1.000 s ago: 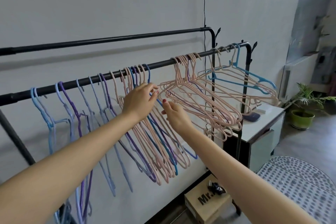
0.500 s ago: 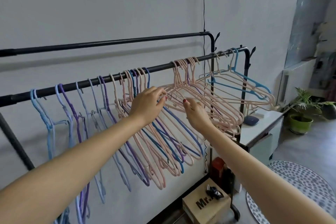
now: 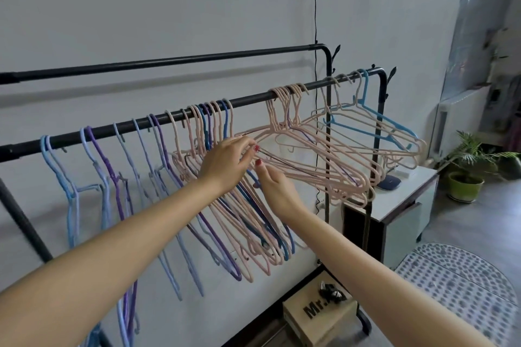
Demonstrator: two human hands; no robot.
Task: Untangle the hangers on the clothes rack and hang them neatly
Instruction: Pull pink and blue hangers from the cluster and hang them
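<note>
Black metal clothes rack (image 3: 253, 100) spans the view along the wall; front rail carries all hangers. Left stretch: blue and purple plastic hangers (image 3: 107, 177), hanging fairly straight. Middle: mixed pink, blue and purple bunch (image 3: 253, 222), crowded. Right of centre: interlocked cluster of pink plastic hangers (image 3: 318, 166), swung out towards horizontal.

Risk, as judged: pulling one pink arm while the others remain threaded through it could drag several hooks off the rail, or bend the thin plastic.

Left hand (image 3: 228, 163): fingers curled, fingertips pinching the near tip of the pink cluster. Right hand (image 3: 277, 187): just below, fingers partly curled, thumb and forefinger at the same tip; a firm grip cannot be confirmed.
</note>
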